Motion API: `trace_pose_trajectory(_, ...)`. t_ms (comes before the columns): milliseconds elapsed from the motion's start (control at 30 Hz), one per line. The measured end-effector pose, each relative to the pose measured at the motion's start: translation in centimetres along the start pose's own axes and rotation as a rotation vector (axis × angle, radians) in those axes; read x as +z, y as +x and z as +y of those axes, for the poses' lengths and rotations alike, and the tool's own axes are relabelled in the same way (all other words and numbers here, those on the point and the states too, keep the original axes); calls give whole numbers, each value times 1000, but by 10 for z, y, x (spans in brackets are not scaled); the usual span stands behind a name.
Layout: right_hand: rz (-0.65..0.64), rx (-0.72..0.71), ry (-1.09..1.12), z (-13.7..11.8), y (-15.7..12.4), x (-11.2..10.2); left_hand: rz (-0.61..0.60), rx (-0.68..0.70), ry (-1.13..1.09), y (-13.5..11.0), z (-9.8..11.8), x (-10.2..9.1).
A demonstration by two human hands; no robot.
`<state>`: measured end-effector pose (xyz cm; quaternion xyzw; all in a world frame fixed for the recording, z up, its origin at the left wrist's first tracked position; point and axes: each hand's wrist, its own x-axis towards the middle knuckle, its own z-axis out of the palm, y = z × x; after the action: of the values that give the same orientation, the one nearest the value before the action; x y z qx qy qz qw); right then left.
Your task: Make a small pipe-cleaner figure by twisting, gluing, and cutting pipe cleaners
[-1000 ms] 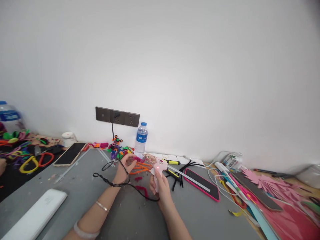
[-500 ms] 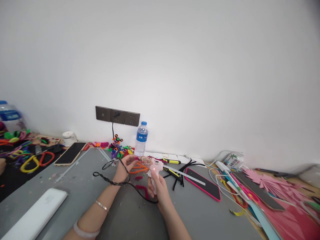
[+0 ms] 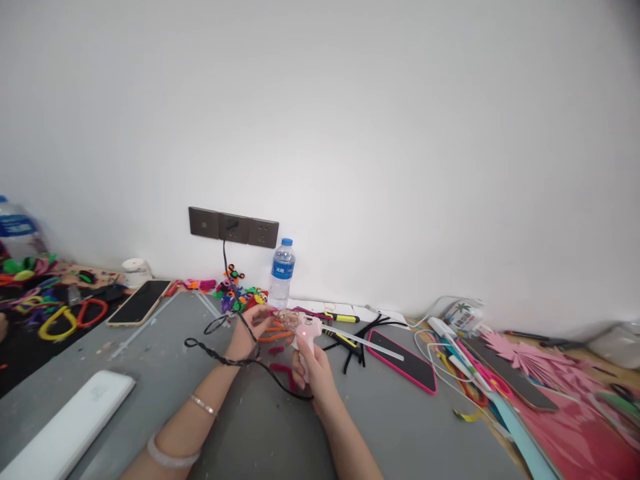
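My right hand (image 3: pixel 311 375) is closed round the grip of a small pink glue gun (image 3: pixel 306 331) whose red light is on; a clear glue stick (image 3: pixel 373 345) juts from its back to the right. Its black cord (image 3: pixel 235 357) loops across my left wrist toward the wall socket (image 3: pixel 233 229). My left hand (image 3: pixel 250 331) pinches a small glittery piece (image 3: pixel 289 320) right at the gun's nozzle. Orange pipe cleaners (image 3: pixel 274 333) lie just behind both hands.
A water bottle (image 3: pixel 281 274) stands by the wall behind a heap of colourful craft bits (image 3: pixel 239 297). A pink-cased phone (image 3: pixel 403 361) lies right of my hands, another phone (image 3: pixel 139 303) to the left. A white flat box (image 3: pixel 70 427) sits front left, pink paper (image 3: pixel 575 427) and cables right.
Both hands with the glue gun and the piece have drifted slightly left and away from me; the view has tilted down a little. Grips are unchanged.
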<state>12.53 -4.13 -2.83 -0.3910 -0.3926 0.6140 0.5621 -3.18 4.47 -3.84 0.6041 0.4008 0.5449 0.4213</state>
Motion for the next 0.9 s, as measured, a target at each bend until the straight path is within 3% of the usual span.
trace_pose_trajectory(333, 9, 4, -47, -4, -4, 3, -25, -16, 21, -2, 6, 1)
trace_pose_trajectory(900, 30, 3, -27, -3, -2, 1, 65, 18, 36, -2, 7, 1)
